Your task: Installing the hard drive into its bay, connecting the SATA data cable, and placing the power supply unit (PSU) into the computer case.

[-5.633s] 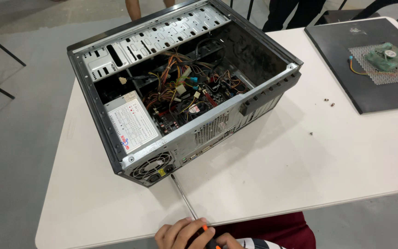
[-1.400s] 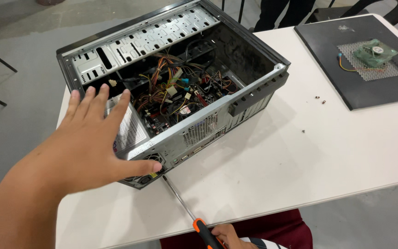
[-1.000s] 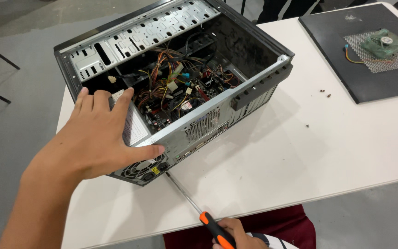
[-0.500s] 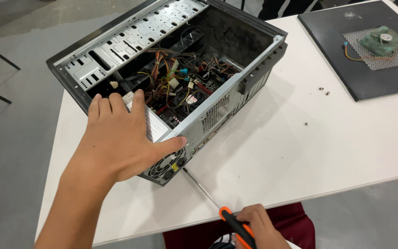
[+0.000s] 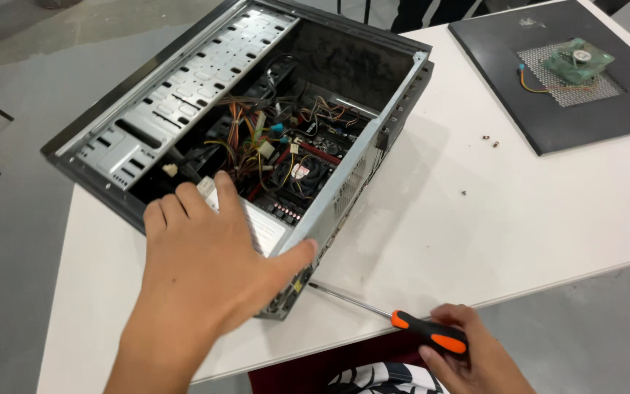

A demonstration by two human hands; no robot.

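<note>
Bracing the open computer case (image 5: pixel 184 95) is the job of the left hand (image 5: pixel 209 255), which lies flat with fingers spread over the near corner, palm across the silver power supply (image 5: pixel 264 226) and thumb hooked along the case's near metal edge at about 3 o'clock from the palm; it presses down and grips nothing. The right hand (image 5: pixel 468 357), at 5 o'clock from the case near the table's front edge, is closed around the orange-and-black handle of a long screwdriver (image 5: pixel 402 321), whose thin shaft runs up toward 10 o'clock until its tip lies just beside the lower corner of the case, close under the left thumb. The case rests on its side on the white table (image 5: pixel 475 241), open face up, with bundled coloured wires (image 5: pixel 257 138) and a circuit board visible inside. At 2 o'clock from the case, well apart, a dark panel (image 5: pixel 621 109) lies flat with a small green fan (image 5: pixel 577 62) on it, and a few loose screws (image 5: pixel 490 140) sit on the table between the panel and the case. By the look of it, this is the steadying step at the power supply corner, tip nearly at its fastener. Seating the tip squarely in a screw head, with the case held firm, seems the need; whether it is already seated cannot be told.
</note>
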